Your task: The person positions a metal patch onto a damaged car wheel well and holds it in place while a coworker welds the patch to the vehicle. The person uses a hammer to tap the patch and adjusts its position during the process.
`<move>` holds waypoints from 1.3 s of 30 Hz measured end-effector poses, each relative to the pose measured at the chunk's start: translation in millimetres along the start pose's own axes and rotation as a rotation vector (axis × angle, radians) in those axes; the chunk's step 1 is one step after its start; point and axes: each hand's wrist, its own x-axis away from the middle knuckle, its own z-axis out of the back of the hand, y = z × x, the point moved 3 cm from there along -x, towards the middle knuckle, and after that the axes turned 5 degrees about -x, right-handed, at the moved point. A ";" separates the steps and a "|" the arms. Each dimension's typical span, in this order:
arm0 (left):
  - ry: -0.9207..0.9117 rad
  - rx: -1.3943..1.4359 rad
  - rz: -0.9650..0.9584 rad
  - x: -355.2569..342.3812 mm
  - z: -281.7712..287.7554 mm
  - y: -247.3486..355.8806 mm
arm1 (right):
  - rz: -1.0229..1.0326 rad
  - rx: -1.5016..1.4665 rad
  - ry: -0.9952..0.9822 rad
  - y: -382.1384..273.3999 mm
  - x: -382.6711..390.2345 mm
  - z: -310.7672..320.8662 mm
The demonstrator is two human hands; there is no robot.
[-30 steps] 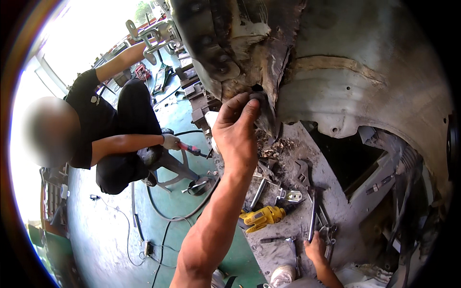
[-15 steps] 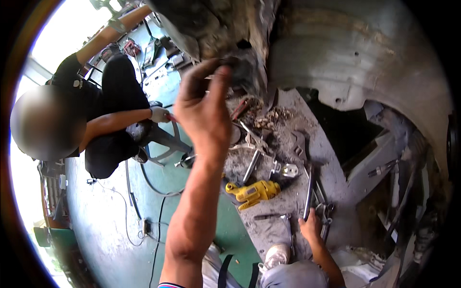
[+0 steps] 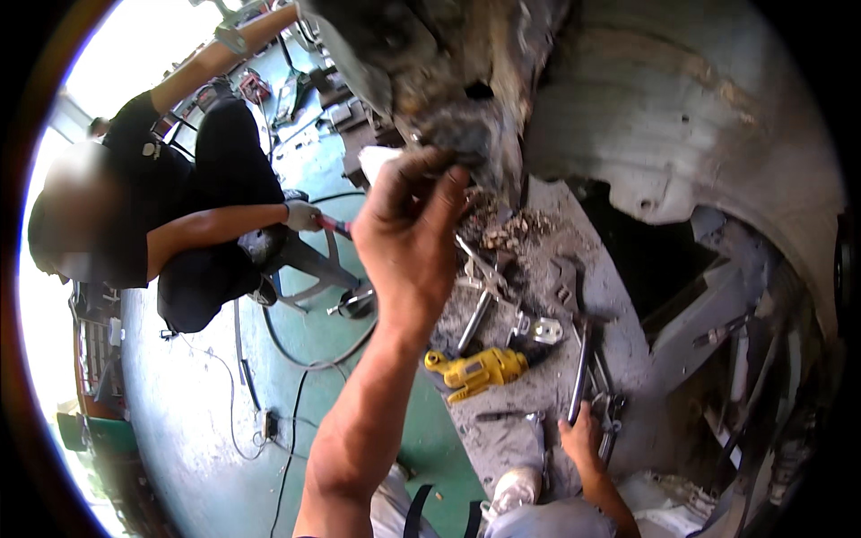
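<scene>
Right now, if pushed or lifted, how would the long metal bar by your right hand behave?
Probably stiff: the bar looks straight and metallic. It may feel slippery, given its smooth shine. Pushed sideways, it might nudge the tools alongside.

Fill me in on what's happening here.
The person's left hand is raised near a worn metal panel, thumb and fingers drawn together; whether they pinch anything is unclear. The right hand grips the end of a long metal tool. A yellow power tool lies on the dusty grey platform. To the left, another person holds a red tool in a gloved hand.
</scene>
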 end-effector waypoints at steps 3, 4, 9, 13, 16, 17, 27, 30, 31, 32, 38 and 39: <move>0.025 -0.001 -0.028 -6.9 -12.7 -2.0 | 0.004 -0.023 0.015 4.7 -0.6 1.7; 0.046 -0.038 -0.128 -10.7 -15.1 -1.5 | 0.002 -0.029 0.009 2.9 -1.5 2.0; 0.125 -0.165 -0.320 -22.1 -28.3 11.2 | 0.032 -0.009 0.029 2.3 -1.9 2.2; 0.140 -0.264 -0.339 -32.5 -32.1 17.9 | 0.024 0.002 0.046 5.4 -4.2 1.2; 0.159 -0.379 -0.383 -33.1 -35.1 24.2 | 0.016 -0.002 0.058 7.3 -5.1 0.7; 0.166 -0.418 -0.401 -33.4 -35.3 25.9 | 0.015 -0.002 0.060 5.5 -4.2 1.0; 0.268 -0.506 -0.523 -33.1 -44.7 22.6 | -0.006 -0.043 0.068 8.3 -4.4 -0.9; 0.287 -0.500 -0.564 -31.9 -42.3 20.7 | 0.080 -0.018 0.150 7.0 -3.3 -7.2; 0.283 -0.503 -0.585 -31.9 -40.5 22.7 | 0.097 -0.041 0.161 3.5 -2.0 -6.5; 0.279 -0.494 -0.599 -31.3 -40.6 21.1 | 0.081 -0.052 0.137 -4.9 0.4 3.2; 0.258 -0.568 -0.662 -33.8 -44.5 23.3 | 0.080 -0.071 0.163 -2.6 -3.2 6.9; 0.254 -0.587 -0.660 -34.2 -45.1 25.2 | 0.082 -0.086 0.166 -2.8 -3.4 6.4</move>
